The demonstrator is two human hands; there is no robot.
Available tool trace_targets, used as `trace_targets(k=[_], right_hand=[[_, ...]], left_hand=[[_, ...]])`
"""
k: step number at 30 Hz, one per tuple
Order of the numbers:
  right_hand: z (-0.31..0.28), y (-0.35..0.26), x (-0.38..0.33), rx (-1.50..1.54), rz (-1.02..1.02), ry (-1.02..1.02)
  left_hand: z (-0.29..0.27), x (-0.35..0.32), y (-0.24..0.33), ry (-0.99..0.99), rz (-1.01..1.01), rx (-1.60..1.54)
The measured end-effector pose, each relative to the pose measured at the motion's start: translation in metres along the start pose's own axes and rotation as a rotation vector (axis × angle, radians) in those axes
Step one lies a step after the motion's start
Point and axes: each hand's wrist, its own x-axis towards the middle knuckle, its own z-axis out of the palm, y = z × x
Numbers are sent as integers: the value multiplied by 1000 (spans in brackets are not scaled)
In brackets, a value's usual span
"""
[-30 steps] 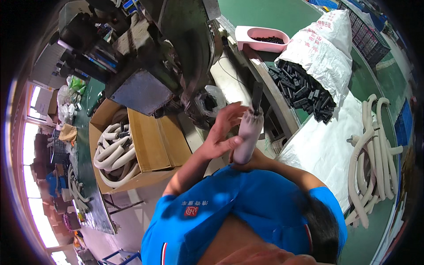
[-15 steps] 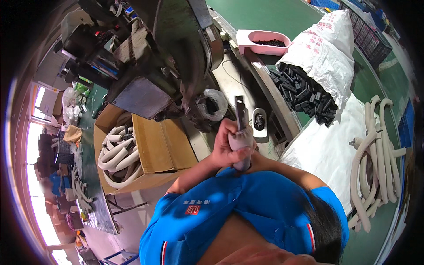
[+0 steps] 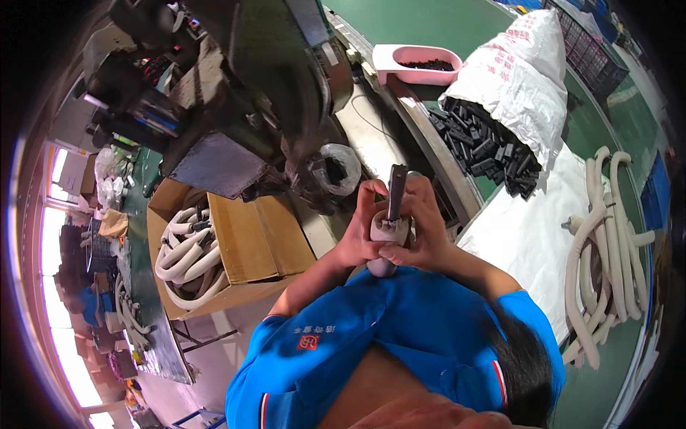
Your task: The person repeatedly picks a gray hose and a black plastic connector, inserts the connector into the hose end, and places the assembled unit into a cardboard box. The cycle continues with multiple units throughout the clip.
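In front of my chest I hold a pale grey padded tube [image 3: 382, 267], its end pointing up and away from me. My left hand [image 3: 363, 232] is wrapped round the tube's left side, thumb near its end. On the other side my right hand [image 3: 431, 227] grips the same end, fingers curled round it. A dark, narrow, flat piece [image 3: 397, 187] stands upright out of the tube's end, between both hands. How far it goes inside is hidden.
A large dark machine [image 3: 236, 114] looms ahead to the left, above an open cardboard box [image 3: 250, 243] of padded tubes. At right, black plastic parts [image 3: 493, 146] spill from a white sack [image 3: 511, 79], beside a pink scoop [image 3: 418, 66]. More padded tubes [image 3: 607, 250] lie far right.
My right hand has come up from below the tube to its upper end, beside my left hand. The tube and dark piece have shifted slightly toward me.
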Motion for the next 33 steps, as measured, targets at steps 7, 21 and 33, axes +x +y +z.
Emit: trace_targets(k=[7,21,33], right_hand=[[-13,21,2,-76,-107,9],[-168,237,-58,-1475,458,-352],[-151,159,11,-932,452,-188]], left_hand=[[7,8,-14,-30,-176,-269],[-24,-34,-34,154,-385,869],[-33,-55,-15,220,-382,771]])
